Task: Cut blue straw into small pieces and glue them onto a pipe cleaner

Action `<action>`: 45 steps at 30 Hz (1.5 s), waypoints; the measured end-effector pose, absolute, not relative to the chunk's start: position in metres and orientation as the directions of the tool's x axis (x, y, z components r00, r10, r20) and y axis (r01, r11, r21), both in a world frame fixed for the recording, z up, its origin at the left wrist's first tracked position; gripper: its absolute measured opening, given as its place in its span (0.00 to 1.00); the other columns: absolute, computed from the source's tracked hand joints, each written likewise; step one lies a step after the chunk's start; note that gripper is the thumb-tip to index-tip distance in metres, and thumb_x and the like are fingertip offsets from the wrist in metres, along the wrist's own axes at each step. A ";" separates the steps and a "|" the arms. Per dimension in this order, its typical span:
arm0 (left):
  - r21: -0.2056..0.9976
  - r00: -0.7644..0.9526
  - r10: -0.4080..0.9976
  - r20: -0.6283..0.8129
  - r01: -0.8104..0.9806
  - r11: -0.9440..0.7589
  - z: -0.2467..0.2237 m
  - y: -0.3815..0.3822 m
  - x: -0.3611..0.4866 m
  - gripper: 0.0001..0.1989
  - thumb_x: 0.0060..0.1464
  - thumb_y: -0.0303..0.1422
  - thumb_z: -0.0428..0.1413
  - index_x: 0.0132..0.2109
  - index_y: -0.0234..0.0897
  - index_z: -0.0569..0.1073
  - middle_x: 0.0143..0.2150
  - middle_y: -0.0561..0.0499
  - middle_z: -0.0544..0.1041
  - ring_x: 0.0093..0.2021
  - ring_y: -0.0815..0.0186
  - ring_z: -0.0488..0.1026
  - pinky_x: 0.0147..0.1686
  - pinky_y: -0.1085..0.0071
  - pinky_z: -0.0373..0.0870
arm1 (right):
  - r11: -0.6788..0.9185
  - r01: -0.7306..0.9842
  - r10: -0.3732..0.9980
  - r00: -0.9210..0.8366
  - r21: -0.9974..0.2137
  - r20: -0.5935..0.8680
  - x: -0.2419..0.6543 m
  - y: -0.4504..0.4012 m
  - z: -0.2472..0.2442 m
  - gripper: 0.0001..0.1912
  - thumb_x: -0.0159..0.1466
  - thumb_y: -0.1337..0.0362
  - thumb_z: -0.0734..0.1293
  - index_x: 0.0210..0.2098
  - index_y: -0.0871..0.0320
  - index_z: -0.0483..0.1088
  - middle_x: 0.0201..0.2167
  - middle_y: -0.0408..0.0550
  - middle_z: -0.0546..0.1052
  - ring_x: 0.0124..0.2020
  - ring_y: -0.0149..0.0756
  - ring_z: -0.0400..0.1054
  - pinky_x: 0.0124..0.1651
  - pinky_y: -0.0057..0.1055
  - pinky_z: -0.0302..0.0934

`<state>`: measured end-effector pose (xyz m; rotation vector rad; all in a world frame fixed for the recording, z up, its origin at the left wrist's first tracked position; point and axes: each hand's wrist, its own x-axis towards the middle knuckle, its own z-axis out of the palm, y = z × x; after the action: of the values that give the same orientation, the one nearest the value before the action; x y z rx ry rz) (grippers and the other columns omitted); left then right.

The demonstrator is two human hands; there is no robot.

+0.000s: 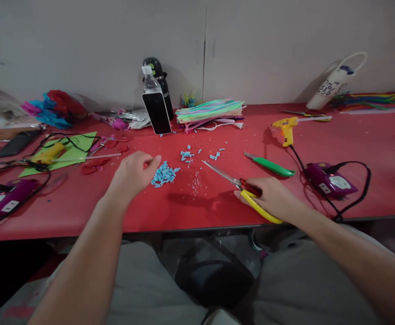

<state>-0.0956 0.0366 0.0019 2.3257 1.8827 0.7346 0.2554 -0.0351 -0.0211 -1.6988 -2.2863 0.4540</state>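
Note:
My right hand (273, 196) grips a pair of scissors (258, 206) with yellow and red handles. Their blades look closed and point left and away over the red table. My left hand (132, 174) is beside a heap of short light-blue cut pieces (165, 174), thumb stretched toward it and apart from the curled fingers; I see nothing held there. Two smaller groups of blue pieces, a near-middle cluster (186, 155) and a few to its right (215, 155), lie beyond the scissor tips. Fine pale crumbs (196, 184) are scattered between my hands.
A green utility knife (273, 167) lies right of the scissors. Corded yellow glue guns sit right (287, 128) and left (50, 153). At the back, a phone (157, 113) leans on bottles beside a bundle of pastel pipe cleaners (211, 111). A white bottle (329, 88) stands tilted back right.

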 end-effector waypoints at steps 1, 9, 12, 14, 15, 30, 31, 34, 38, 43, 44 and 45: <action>0.351 0.155 0.924 0.350 0.893 -0.283 0.001 0.039 -0.093 0.16 0.59 0.43 0.50 0.28 0.37 0.70 0.32 0.47 0.75 0.34 0.62 0.70 0.36 0.68 0.64 | 0.265 0.883 0.960 -0.281 -0.388 0.017 0.256 -0.035 -0.021 0.21 0.62 0.49 0.63 0.21 0.55 0.56 0.18 0.41 0.64 0.20 0.30 0.53 0.25 0.30 0.41; 0.431 0.304 0.923 0.237 0.818 -0.380 -0.007 0.049 -0.035 0.19 0.62 0.43 0.47 0.28 0.36 0.71 0.31 0.49 0.76 0.32 0.65 0.71 0.35 0.70 0.65 | 0.179 0.943 0.984 -0.175 -0.279 0.040 0.273 -0.021 -0.023 0.17 0.60 0.50 0.64 0.25 0.55 0.61 0.22 0.46 0.72 0.23 0.35 0.63 0.27 0.29 0.45; 0.422 0.372 0.896 0.243 0.791 -0.442 -0.016 0.064 -0.004 0.10 0.59 0.36 0.51 0.35 0.37 0.74 0.38 0.47 0.77 0.38 0.63 0.73 0.40 0.69 0.67 | 0.131 0.954 0.991 -0.124 -0.268 0.044 0.282 -0.017 -0.024 0.15 0.60 0.50 0.64 0.28 0.55 0.64 0.27 0.49 0.75 0.28 0.39 0.68 0.28 0.29 0.48; 0.400 0.403 0.895 0.193 0.801 -0.446 -0.026 0.078 0.013 0.07 0.57 0.31 0.52 0.39 0.38 0.74 0.39 0.47 0.77 0.40 0.63 0.74 0.41 0.69 0.68 | 0.085 0.957 0.996 -0.079 -0.277 0.032 0.287 -0.017 -0.022 0.15 0.61 0.49 0.63 0.31 0.56 0.66 0.29 0.51 0.77 0.30 0.41 0.70 0.28 0.29 0.49; 0.395 0.400 0.897 0.188 0.806 -0.441 -0.030 0.085 0.020 0.08 0.57 0.29 0.51 0.40 0.38 0.75 0.40 0.47 0.77 0.40 0.63 0.74 0.41 0.69 0.68 | 0.064 0.958 0.998 -0.061 -0.280 0.023 0.289 -0.017 -0.021 0.15 0.62 0.49 0.62 0.33 0.56 0.67 0.30 0.51 0.77 0.31 0.41 0.71 0.28 0.29 0.49; 0.238 0.512 0.843 0.165 0.808 -0.538 -0.045 0.113 0.042 0.11 0.55 0.26 0.51 0.44 0.39 0.74 0.44 0.46 0.72 0.46 0.58 0.70 0.47 0.64 0.66 | 0.042 0.946 0.998 -0.058 -0.321 -0.040 0.290 -0.014 -0.009 0.12 0.61 0.54 0.64 0.30 0.56 0.64 0.31 0.50 0.77 0.30 0.38 0.69 0.28 0.28 0.49; 0.236 0.513 0.843 0.160 0.810 -0.537 -0.045 0.112 0.042 0.11 0.55 0.26 0.51 0.44 0.39 0.74 0.44 0.46 0.72 0.46 0.59 0.70 0.47 0.64 0.66 | 0.045 0.946 0.997 -0.062 -0.321 -0.042 0.290 -0.014 -0.008 0.12 0.61 0.54 0.64 0.29 0.56 0.64 0.31 0.50 0.77 0.30 0.38 0.69 0.28 0.28 0.49; 0.228 0.510 0.849 0.142 0.817 -0.529 -0.044 0.111 0.040 0.10 0.55 0.26 0.52 0.43 0.39 0.74 0.44 0.45 0.73 0.46 0.57 0.70 0.47 0.62 0.66 | 0.056 0.944 0.996 -0.074 -0.324 -0.046 0.291 -0.014 -0.005 0.12 0.61 0.54 0.64 0.28 0.56 0.64 0.30 0.50 0.76 0.30 0.37 0.69 0.28 0.28 0.49; 0.232 0.502 0.855 0.127 0.823 -0.518 -0.043 0.110 0.039 0.07 0.55 0.29 0.53 0.41 0.38 0.73 0.45 0.44 0.73 0.47 0.56 0.70 0.46 0.61 0.66 | 0.054 0.943 0.997 -0.071 -0.328 -0.037 0.291 -0.016 -0.004 0.14 0.62 0.53 0.64 0.28 0.56 0.63 0.30 0.49 0.76 0.28 0.37 0.68 0.28 0.28 0.49; 0.292 0.441 0.885 0.149 0.835 -0.466 -0.039 0.108 0.035 0.06 0.59 0.31 0.50 0.38 0.35 0.71 0.43 0.43 0.74 0.45 0.58 0.71 0.45 0.62 0.66 | 0.051 0.944 0.996 -0.073 -0.326 -0.057 0.291 -0.015 -0.007 0.13 0.62 0.53 0.64 0.29 0.57 0.65 0.30 0.50 0.77 0.30 0.38 0.70 0.28 0.28 0.50; 0.309 0.421 0.893 0.160 0.838 -0.450 -0.037 0.105 0.032 0.06 0.60 0.31 0.49 0.39 0.35 0.70 0.43 0.43 0.74 0.44 0.59 0.71 0.44 0.64 0.67 | 0.055 0.944 0.995 -0.079 -0.324 -0.059 0.291 -0.015 -0.008 0.13 0.62 0.53 0.64 0.30 0.57 0.66 0.31 0.50 0.77 0.31 0.39 0.70 0.29 0.29 0.50; 0.336 0.399 0.901 0.170 0.836 -0.433 -0.034 0.102 0.028 0.07 0.61 0.31 0.48 0.40 0.36 0.69 0.43 0.44 0.75 0.43 0.60 0.72 0.43 0.65 0.67 | 0.063 0.944 0.994 -0.087 -0.324 -0.060 0.292 -0.015 -0.009 0.13 0.62 0.52 0.64 0.30 0.57 0.66 0.31 0.51 0.77 0.32 0.39 0.71 0.29 0.29 0.50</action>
<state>0.0275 0.1018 -0.0337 2.4571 1.5476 0.4866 0.2917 -0.0147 -0.0085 -1.9922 -2.1530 0.4199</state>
